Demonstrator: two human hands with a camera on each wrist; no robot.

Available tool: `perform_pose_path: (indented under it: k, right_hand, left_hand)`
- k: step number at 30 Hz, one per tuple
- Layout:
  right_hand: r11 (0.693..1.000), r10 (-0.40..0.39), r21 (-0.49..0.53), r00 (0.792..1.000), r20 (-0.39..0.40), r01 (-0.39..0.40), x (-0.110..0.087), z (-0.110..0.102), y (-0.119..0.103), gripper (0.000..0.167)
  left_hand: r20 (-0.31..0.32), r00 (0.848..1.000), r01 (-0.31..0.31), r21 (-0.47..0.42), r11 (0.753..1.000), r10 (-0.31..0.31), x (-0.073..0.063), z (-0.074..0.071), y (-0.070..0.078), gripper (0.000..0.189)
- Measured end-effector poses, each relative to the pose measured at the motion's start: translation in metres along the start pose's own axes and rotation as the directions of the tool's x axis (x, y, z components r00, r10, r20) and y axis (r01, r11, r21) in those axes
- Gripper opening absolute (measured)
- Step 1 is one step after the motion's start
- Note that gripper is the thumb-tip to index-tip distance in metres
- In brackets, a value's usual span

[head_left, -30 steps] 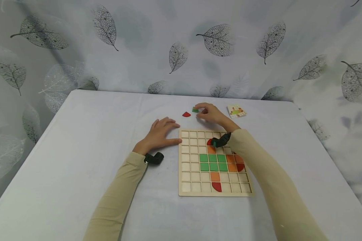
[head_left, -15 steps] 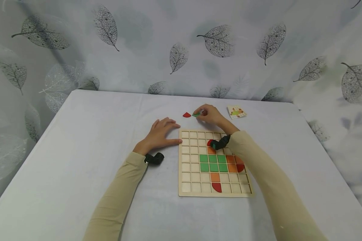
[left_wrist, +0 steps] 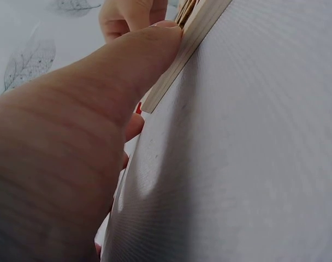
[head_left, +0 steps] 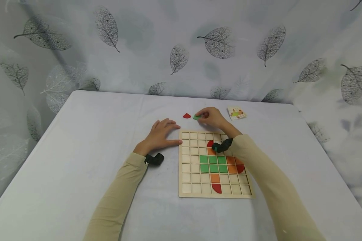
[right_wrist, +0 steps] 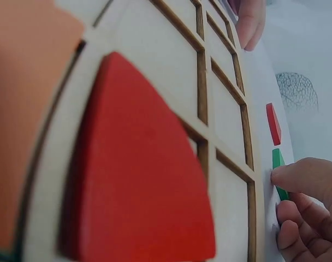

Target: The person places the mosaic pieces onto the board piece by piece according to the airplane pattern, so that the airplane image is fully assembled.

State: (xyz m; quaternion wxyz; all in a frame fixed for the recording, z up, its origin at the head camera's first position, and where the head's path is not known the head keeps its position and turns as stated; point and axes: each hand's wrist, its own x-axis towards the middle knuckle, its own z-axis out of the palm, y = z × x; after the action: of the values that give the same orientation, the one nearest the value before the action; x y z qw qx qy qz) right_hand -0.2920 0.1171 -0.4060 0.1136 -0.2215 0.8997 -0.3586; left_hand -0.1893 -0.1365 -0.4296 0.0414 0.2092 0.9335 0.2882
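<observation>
Beyond the wooden grid board (head_left: pixel 217 195), my right hand (head_left: pixel 212 117) pinches a green tile (head_left: pixel 196 117) between thumb and fingers. In the right wrist view the green tile (right_wrist: pixel 277 158) shows edge-on under the thumb, beside a loose red quarter-round tile (right_wrist: pixel 273 124). My left hand (head_left: pixel 160 134) lies spread at the board's left side, its thumb on the frame's edge. The left wrist view shows that thumb (left_wrist: pixel 128 65) against the wooden rim. Set in the board are green tiles (head_left: pixel 213 159), orange ones (head_left: pixel 215 178) and red rounded ones (head_left: pixel 216 188).
A small stack of pattern cards (head_left: pixel 236 113) lies at the back right of the white-covered table (head_left: pixel 87 140). Behind the table hangs a leaf-printed cloth (head_left: pixel 144 40). My right forearm (head_left: pixel 268 177) covers part of the board's right side.
My right hand has drawn the green tile a little nearer to me, closer to the board. The left hand and the board have stayed in place.
</observation>
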Motion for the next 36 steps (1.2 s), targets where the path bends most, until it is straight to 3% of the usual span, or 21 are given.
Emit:
perform_pose_path:
  k: [19, 26, 36]
  right_hand:
    - [0.997, -0.025, 0.076, 0.998, 0.051, 0.021, -0.017, -0.004, 0.002, 0.027]
    - [0.989, -0.092, 0.118, 0.994, 0.066, 0.084, -0.027, -0.007, 0.003, 0.026]
    - [0.978, -0.131, 0.173, 0.988, 0.085, 0.115, -0.036, -0.006, 0.001, 0.024]
  left_hand:
    - [-0.002, 1.000, 0.004, -0.007, 1.000, -0.004, -0.001, -0.001, 0.002, 0.062]
    - [-0.009, 1.000, -0.002, -0.005, 1.000, 0.002, 0.000, -0.001, 0.003, 0.062]
    - [-0.001, 1.000, 0.006, -0.001, 1.000, -0.006, 0.001, 0.000, 0.001, 0.063]
